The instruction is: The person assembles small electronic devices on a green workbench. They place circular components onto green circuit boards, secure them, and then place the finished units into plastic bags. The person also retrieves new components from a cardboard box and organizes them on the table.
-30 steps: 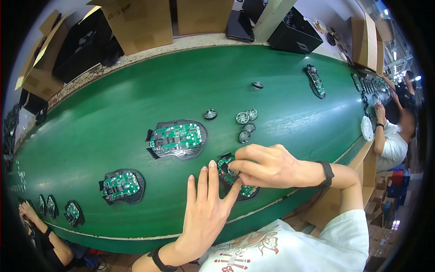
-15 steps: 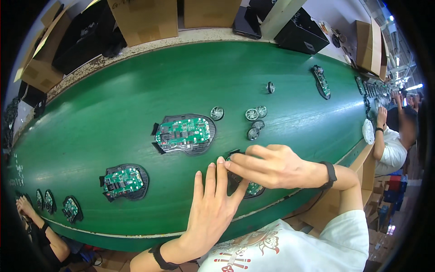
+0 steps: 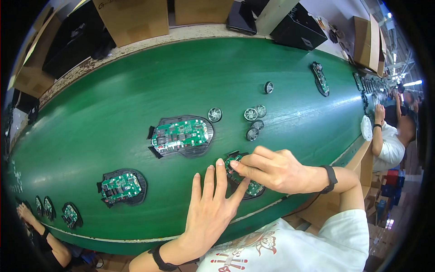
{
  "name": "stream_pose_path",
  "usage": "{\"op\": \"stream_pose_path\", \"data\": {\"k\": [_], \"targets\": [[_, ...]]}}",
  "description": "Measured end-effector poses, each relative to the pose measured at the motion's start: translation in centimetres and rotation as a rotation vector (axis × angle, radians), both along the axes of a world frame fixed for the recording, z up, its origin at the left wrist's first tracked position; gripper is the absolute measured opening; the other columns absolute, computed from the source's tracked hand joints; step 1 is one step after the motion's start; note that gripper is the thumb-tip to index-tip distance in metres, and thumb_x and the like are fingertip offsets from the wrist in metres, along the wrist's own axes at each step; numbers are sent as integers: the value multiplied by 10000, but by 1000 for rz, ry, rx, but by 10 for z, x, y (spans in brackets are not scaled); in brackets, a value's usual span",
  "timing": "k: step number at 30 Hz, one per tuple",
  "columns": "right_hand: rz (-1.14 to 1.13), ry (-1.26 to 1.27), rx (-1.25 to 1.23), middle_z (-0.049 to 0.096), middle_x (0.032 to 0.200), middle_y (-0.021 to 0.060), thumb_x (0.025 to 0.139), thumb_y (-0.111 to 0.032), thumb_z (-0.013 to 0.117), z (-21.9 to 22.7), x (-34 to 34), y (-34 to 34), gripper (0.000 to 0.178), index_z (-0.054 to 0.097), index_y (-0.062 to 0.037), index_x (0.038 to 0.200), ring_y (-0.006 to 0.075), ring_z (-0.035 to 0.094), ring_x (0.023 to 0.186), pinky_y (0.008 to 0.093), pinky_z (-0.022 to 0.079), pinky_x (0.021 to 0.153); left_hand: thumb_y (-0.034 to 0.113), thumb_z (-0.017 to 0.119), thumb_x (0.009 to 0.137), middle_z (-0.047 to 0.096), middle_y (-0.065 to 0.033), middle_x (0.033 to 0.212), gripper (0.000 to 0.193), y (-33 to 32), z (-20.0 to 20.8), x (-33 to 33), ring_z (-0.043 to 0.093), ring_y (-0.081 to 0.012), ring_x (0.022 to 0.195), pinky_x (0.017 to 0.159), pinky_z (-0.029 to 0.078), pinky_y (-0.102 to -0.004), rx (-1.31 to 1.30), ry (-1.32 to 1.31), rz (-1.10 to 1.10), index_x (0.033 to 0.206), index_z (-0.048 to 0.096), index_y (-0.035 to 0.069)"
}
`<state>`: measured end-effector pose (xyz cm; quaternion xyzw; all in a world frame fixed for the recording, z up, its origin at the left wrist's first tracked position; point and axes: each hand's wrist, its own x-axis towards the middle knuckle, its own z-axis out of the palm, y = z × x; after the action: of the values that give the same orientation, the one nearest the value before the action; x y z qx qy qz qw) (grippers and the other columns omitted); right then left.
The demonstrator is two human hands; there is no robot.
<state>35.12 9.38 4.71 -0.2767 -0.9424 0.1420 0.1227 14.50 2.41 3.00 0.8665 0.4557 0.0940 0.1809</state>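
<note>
A computer mouse base with a green circuit board [image 3: 254,188] lies near the belt's front edge, partly covered by my hands. My left hand [image 3: 212,208] rests with fingers stretched and spread, its fingertips at the left side of this base and its thumb against it. My right hand [image 3: 276,171] is closed over the same board, thumb and fingers pressed together near its far end; anything between them is hidden. Farther off lie small spoked wheels [image 3: 250,114], with single ones [image 3: 215,114] to either side. Another mouse base with a board [image 3: 183,136] sits beyond my left hand.
The green belt [image 3: 136,95] carries further mouse bases [image 3: 121,187] at left and a narrow board piece [image 3: 320,79] far right. Cardboard boxes [image 3: 131,20] and a black bin [image 3: 299,28] line the far ledge. Co-workers' hands [image 3: 379,113] are at both ends.
My right hand has shifted slightly nearer and right, its fingers drawn together, uncovering more of the board. My left hand stays nearly in place. The whole view has shifted slightly.
</note>
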Motion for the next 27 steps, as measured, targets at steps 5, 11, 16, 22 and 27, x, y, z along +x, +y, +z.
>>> {"op": "stream_pose_path", "data": {"k": [5, 11, 16, 22, 27], "targets": [[18, -7, -161, 569, 910, 50, 701, -35, 675, 6, 0, 7, 478, 615, 57, 1167, 170, 557, 792, 258, 459, 433, 188, 685, 785, 454, -275, 1368, 532, 3, 0, 2, 536, -377, 1162, 965, 451, -542, 12, -20, 5, 1309, 602, 222], [34, -36, 180, 642, 968, 97, 701, -42, 657, -7, 1, -15, 462, 646, 77, 1147, 153, 617, 784, 212, 436, 434, 236, 835, 640, 397, -270, 1421, 586, 4, -3, 1, 472, -385, 1223, 1000, 409, -530, 10, -24, 20, 1202, 671, 240], [34, -59, 277, 662, 1013, 100, 698, -42, 652, -8, 10, -22, 432, 682, 34, 1122, 137, 603, 771, 206, 396, 464, 245, 849, 631, 386, -268, 1431, 589, 5, -5, 1, 462, -383, 1237, 1000, 406, -529, 15, -33, 15, 1193, 675, 237], [-90, -34, 184, 617, 1023, 45, 668, -76, 680, -5, -4, -8, 498, 669, -26, 1164, 138, 530, 697, 235, 433, 494, 273, 827, 661, 417, -228, 1421, 585, 14, -2, -1, 471, -352, 1230, 1009, 408, -529, 42, -40, -11, 1219, 651, 280], [-232, 28, -23, 626, 938, 19, 684, -52, 749, 10, 8, -12, 418, 700, -73, 1099, 166, 561, 701, 270, 474, 493, 247, 740, 745, 515, -189, 1271, 596, 12, 3, -8, 522, -286, 1081, 997, 425, -539, 88, 62, -26, 1316, 586, 326]]}}
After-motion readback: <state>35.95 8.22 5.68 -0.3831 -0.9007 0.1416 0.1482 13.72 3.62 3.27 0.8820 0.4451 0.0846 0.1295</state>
